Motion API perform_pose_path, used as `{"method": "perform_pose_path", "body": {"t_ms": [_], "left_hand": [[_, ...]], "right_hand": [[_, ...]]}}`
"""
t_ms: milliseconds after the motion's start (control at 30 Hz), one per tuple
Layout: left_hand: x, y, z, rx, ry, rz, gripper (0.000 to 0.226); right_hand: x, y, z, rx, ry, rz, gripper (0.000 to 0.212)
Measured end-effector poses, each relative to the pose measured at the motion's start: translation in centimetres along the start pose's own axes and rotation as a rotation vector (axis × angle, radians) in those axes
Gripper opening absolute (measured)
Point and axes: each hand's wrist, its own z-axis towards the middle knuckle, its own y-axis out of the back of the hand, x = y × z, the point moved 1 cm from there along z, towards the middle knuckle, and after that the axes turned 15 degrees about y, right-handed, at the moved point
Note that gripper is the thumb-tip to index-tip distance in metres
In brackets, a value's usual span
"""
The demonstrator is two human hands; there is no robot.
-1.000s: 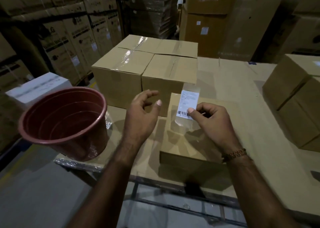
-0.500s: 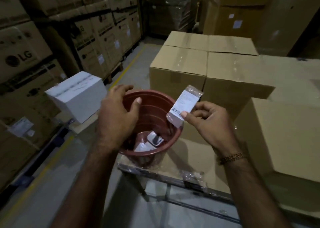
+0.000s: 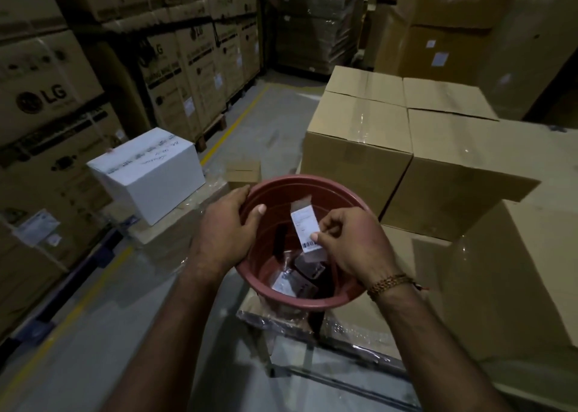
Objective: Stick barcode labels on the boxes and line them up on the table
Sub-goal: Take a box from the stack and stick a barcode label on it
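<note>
Head view, barcode label [image 3: 306, 232]: white slip with clear film at both ends, barcode at its lower end, held upright over the mouth of the red bucket.
Right hand [image 3: 353, 242]: fingers curled, thumb and fingertips pinching the label's lower end; a beaded bracelet [image 3: 389, 284] sits on the wrist.
Left hand [image 3: 225, 231]: held at the bucket's near-left rim, fingers relaxed, thumb reaching inside; whether it actually touches the rim I cannot tell.
Red bucket [image 3: 341, 297]: stands at the table's near-left corner; several more packets [image 3: 294, 282] lie in its bottom.
Taped boxes [image 3: 359, 149]: brown cartons side by side on the table behind the bucket.
Near box [image 3: 506, 274]: a larger carton to the right of the bucket.
White box [image 3: 150, 174]: on a low surface to the left, handwriting on top.
Stacked cartons [image 3: 47, 99]: line the aisle at left.
</note>
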Motion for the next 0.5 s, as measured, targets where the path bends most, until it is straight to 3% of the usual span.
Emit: {"method": "perform_pose_path", "body": {"t_ms": [333, 500], "left_hand": [[0.7, -0.2, 0.0, -0.002, 0.012, -0.030, 0.043], [0.5, 0.0, -0.1, 0.021, -0.001, -0.029, 0.043]], "right_hand": [[1.1, -1.2, 1.3, 0.135, -0.037, -0.056, 0.029], [1.6, -1.3, 1.8, 0.144, -0.043, -0.271, 0.036]]}}
